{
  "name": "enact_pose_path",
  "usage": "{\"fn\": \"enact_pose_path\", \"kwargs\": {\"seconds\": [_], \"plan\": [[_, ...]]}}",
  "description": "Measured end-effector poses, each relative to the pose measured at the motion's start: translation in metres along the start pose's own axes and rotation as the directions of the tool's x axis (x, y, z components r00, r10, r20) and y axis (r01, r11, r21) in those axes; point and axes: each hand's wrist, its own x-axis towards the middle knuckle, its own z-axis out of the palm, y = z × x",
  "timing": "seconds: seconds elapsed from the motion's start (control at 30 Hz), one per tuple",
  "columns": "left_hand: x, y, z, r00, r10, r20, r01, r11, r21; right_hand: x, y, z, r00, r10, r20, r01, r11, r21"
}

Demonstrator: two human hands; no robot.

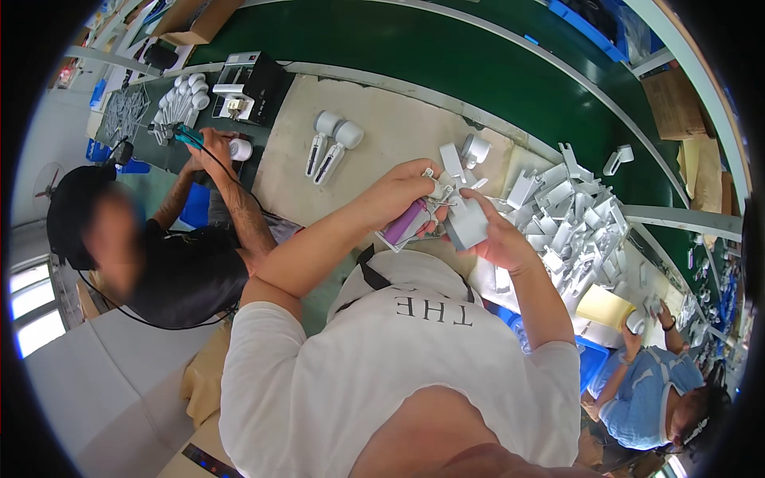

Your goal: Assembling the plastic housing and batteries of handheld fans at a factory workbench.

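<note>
My left hand (402, 191) is closed around an opened white plastic housing with thin wires and a purple cylindrical battery (405, 223) in it. Close against that, my right hand (506, 239) grips a pale grey and white cup-shaped plastic part (467, 224) between thumb and fingers. The two pieces meet in front of my chest, and the fingers hide where they join. Just beyond my hands on the bench lies a white part with a round head (476, 149). Farther left rest two white round-headed handheld devices (341, 143), side by side.
A large heap of white plastic housings (570, 223) covers the bench at right. At left a co-worker's hands (211, 151) hold a teal tool beside a black and silver machine (243, 88). Another person (645, 390) works at lower right near a yellow sheet (604, 307).
</note>
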Motion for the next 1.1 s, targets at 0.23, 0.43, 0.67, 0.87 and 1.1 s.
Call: {"fn": "enact_pose_path", "kwargs": {"seconds": [0.23, 0.43, 0.67, 0.87, 1.1], "plan": [[0.000, -0.012, -0.004, 0.997, 0.044, -0.061, -0.020, 0.937, 0.350, -0.023, -0.024, 0.032, 0.761, -0.625, 0.175, 0.062, -0.199, -0.978], [0.000, -0.017, -0.005, 1.000, -0.021, 0.004, 0.019, 0.931, 0.363, -0.021, -0.031, 0.021, 0.565, -0.558, 0.607, 0.140, -0.660, -0.738], [-0.004, -0.018, -0.002, 0.999, 0.041, 0.009, -0.038, 0.804, 0.594, -0.019, -0.025, 0.018, 0.536, -0.547, 0.643, 0.114, -0.708, -0.697], [0.003, -0.017, 0.003, 0.979, 0.186, 0.089, -0.182, 0.577, 0.796, -0.026, -0.039, 0.021, 0.623, -0.483, 0.615, 0.129, -0.713, -0.690], [0.029, -0.026, -0.001, 0.986, 0.033, 0.166, -0.168, 0.317, 0.934, -0.016, -0.060, 0.006, 0.956, -0.234, 0.177, 0.224, 0.195, -0.955]]}}
